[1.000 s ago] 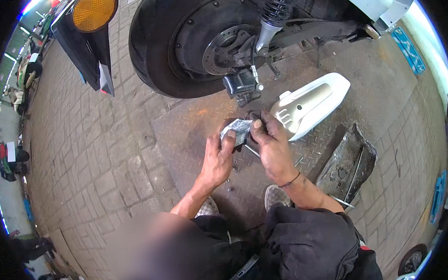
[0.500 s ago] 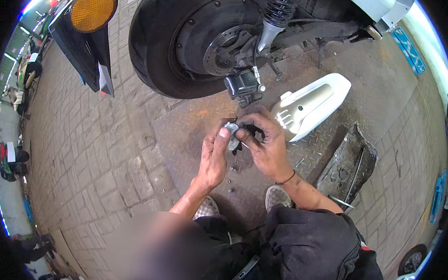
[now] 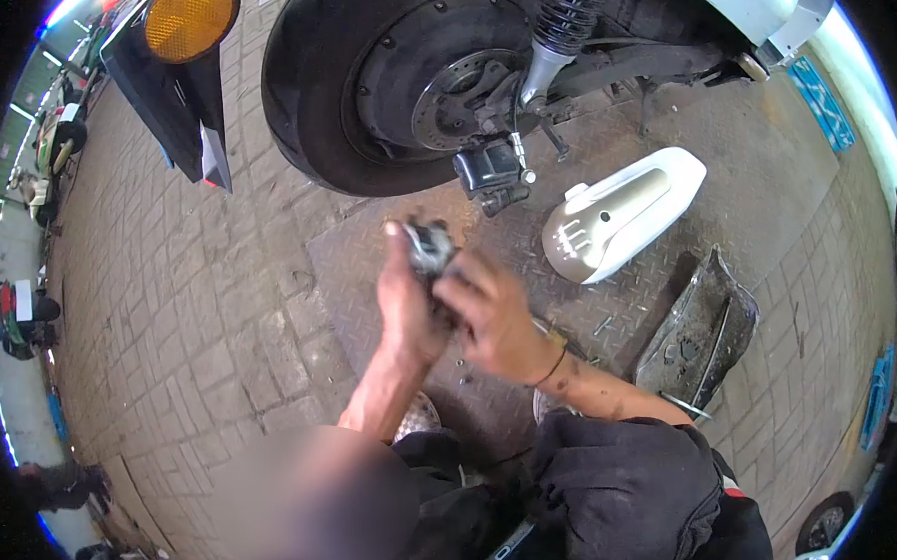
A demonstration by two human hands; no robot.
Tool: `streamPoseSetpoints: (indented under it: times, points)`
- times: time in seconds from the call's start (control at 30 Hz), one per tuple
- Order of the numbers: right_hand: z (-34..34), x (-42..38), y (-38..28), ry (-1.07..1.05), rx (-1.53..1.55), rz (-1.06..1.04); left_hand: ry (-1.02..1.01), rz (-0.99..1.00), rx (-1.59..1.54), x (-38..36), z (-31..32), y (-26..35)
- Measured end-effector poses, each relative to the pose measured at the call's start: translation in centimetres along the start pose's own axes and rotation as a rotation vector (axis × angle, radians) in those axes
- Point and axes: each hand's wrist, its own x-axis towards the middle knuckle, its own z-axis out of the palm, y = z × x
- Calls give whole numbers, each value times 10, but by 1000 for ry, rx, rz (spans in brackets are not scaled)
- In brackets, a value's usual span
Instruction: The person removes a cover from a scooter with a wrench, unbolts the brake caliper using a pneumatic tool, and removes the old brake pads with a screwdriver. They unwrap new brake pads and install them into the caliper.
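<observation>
My left hand [image 3: 405,307] is closed around a small silver-and-black metal part [image 3: 429,247], its thumb pointing up along the part's left side. Close against the lower right of that part is my right hand [image 3: 495,318], fingers bent and smeared by motion. Whether the right fingers grip the part or something else cannot be made out. Beyond the hands, a black brake caliper [image 3: 489,168] hangs below the brake disc [image 3: 453,105] of a scooter wheel [image 3: 306,116].
A white-and-beige plastic cover [image 3: 621,217] lies on the metal floor plate [image 3: 367,253]. A dirty dark panel [image 3: 701,329] sits to its lower right. Small bolts [image 3: 604,325] are scattered near my shoes. The shock absorber [image 3: 565,20] stands above, and an orange reflector [image 3: 189,23] juts in at upper left.
Both hands have shifted left, the right also lower. The light grey piece pinched between them before is no longer plainly seen; the silver-and-black part now shows above the left palm.
</observation>
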Motion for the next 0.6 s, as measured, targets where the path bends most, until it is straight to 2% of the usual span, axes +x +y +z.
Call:
streamPoseSetpoints:
  times: [0.13, 0.17, 0.2, 0.23, 0.27, 0.3, 0.33, 0.4, 0.47, 0.6]
  points:
    - [2, -3, -9, -168, 28, -156, -331, 172, -158, 23, -17, 43]
    - [-3, -1, -7, -173, 32, -155, -331, 174, -90, 21, -18, 44]
    - [-15, 7, 0, -34, 106, -87, -325, 179, -95, 13, -14, 42]
    - [-23, 14, 3, 108, 179, -20, -227, 142, 57, 1, -4, 37]
    - [-28, 17, 0, 107, 179, -18, -128, 97, 212, -8, 0, 33]
    - [-33, 19, -3, 160, 308, 161, -276, 96, 334, -8, -4, 30]
    - [-37, 18, -4, 217, 433, 342, -280, 87, 334, -8, -4, 26]
    - [-37, 16, -3, 247, 486, 371, -294, 33, 447, -8, -4, 17]
    - [-38, 14, 0, 216, 365, 313, -339, 40, 539, -6, -7, 11]
    - [-49, 6, 11, 259, 249, 405, -400, 256, 779, -11, 1, 6]
